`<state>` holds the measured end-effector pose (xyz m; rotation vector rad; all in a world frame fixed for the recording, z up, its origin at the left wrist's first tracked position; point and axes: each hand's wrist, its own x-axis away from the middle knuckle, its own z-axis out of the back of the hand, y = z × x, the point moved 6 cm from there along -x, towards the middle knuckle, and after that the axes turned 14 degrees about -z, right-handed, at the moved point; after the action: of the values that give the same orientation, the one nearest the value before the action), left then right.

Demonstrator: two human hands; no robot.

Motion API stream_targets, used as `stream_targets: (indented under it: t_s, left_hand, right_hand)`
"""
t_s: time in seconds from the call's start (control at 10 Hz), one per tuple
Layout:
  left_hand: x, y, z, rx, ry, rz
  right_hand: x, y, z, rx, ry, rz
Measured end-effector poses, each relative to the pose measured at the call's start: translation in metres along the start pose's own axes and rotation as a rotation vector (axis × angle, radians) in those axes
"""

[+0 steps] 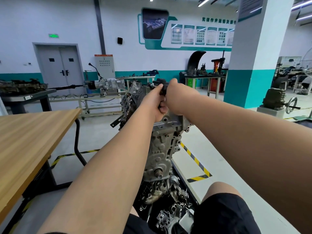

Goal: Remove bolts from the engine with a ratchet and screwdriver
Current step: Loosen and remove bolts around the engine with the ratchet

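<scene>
One engine point(162, 149) at frame centre; my left hand point(156, 103) is clenched on one dark tool handle point(163, 89), probably the ratchet. My right hand point(175, 95) grip: can't tell. One wooden table point(30, 132) left; workshop floor point(219, 166).

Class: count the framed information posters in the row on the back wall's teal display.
6 visible: the posters run left to right along the teal display, from the first through the fifth; the sixth is partly cut off by the white pillar, which may hide more.
</scene>
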<state>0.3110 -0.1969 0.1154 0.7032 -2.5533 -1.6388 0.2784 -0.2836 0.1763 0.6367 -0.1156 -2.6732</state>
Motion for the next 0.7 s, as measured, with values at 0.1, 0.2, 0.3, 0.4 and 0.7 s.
stream_targets:
  t_s: [0.1,0.2,0.3,0.4,0.7]
  left_hand:
    - [0.002,0.001,-0.001,-0.004,0.012,-0.022]
    - [0.003,0.002,-0.001,-0.028,0.013,-0.009]
    - [0.004,0.003,0.001,-0.037,-0.01,0.029]
    - [0.006,0.002,0.003,-0.026,-0.04,0.034]
    - [0.007,0.0,0.003,-0.129,-0.073,0.022]
  right_hand:
    - [0.0,0.007,0.007,0.062,0.225,0.024]
    - [-0.002,0.001,0.007,0.132,0.34,0.147]
    - [-0.007,0.005,0.007,0.096,0.334,0.116]
    - [-0.006,0.009,0.002,-0.095,0.184,-0.016]
    - [-0.011,0.011,-0.014,-0.984,-0.307,-0.249]
